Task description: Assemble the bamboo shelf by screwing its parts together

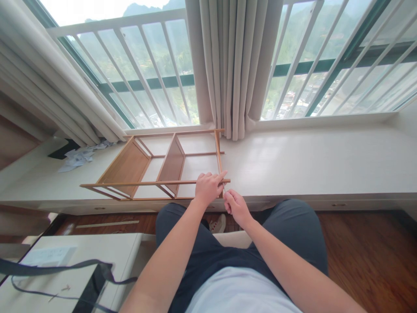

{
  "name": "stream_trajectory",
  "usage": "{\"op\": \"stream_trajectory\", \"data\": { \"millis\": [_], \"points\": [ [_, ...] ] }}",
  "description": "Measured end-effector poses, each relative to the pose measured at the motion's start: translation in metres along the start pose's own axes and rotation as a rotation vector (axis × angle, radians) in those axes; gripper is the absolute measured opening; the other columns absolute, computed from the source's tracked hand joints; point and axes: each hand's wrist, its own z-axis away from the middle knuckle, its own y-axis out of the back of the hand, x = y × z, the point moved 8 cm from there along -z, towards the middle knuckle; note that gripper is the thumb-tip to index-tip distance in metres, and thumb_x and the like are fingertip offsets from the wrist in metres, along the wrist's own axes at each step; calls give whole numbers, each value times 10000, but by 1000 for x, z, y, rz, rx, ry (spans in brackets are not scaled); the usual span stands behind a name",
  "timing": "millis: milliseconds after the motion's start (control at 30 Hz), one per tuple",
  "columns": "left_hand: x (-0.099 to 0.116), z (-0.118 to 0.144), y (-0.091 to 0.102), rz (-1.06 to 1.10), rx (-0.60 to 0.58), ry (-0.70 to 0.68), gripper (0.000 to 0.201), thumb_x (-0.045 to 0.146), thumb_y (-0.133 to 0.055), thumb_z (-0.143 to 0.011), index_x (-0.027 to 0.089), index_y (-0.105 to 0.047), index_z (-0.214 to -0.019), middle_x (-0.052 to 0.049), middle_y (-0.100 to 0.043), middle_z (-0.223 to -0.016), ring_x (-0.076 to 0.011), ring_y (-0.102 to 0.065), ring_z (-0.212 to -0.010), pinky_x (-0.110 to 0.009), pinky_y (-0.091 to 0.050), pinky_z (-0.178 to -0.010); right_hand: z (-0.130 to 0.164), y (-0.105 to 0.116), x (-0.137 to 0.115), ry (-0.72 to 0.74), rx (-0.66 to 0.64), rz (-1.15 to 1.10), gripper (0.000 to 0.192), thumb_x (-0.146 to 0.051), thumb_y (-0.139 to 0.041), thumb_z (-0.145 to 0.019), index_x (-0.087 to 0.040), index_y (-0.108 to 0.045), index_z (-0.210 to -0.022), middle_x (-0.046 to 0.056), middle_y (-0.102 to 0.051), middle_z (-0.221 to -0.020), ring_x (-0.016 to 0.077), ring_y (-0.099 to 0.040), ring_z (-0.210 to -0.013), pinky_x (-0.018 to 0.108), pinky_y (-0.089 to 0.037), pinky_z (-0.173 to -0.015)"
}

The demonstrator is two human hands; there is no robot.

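Observation:
A small wooden shelf rack (169, 165) lies on its side on the white window ledge (309, 161), its thin rails pointing right. My left hand (208, 188) rests on the rack's near right corner, the index finger stretched along the front rail. Just below it, my right hand (236, 208) pinches a small thin tool or fastener against that same corner; the item is too small to identify.
Crumpled white papers (81, 156) and a dark flat object lie on the ledge's far left. Curtains (234, 65) hang behind the rack. A white table (65, 261) with a grey strap and small screws stands at lower left. Wooden floor lies to the right.

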Motion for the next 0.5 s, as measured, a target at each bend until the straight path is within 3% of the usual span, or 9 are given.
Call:
{"op": "stream_trajectory", "data": {
  "millis": [200,500],
  "points": [
    [0,0,0,-2,-13,7,507,352,-604,-933,329,-557,-1437,-49,-770,-986,-243,-637,-924,-395,-385,-854,-1,-5,7,-64,-34,-136,365,-565,-474,-921,-217,-519,-821,-47,-556,-529,92,-418,-408,211,-279,-404],
    [1,0,2,-1,-4,2,492,372,-597,-940,325,-567,-1429,-48,-770,-977,-246,-639,-917,-398,-386,-842,0,-3,9,-41,-26,-113,373,-560,-476,-938,-210,-526,-818,-51,-553,-529,85,-420,-407,207,-283,-407]
  ]
}}
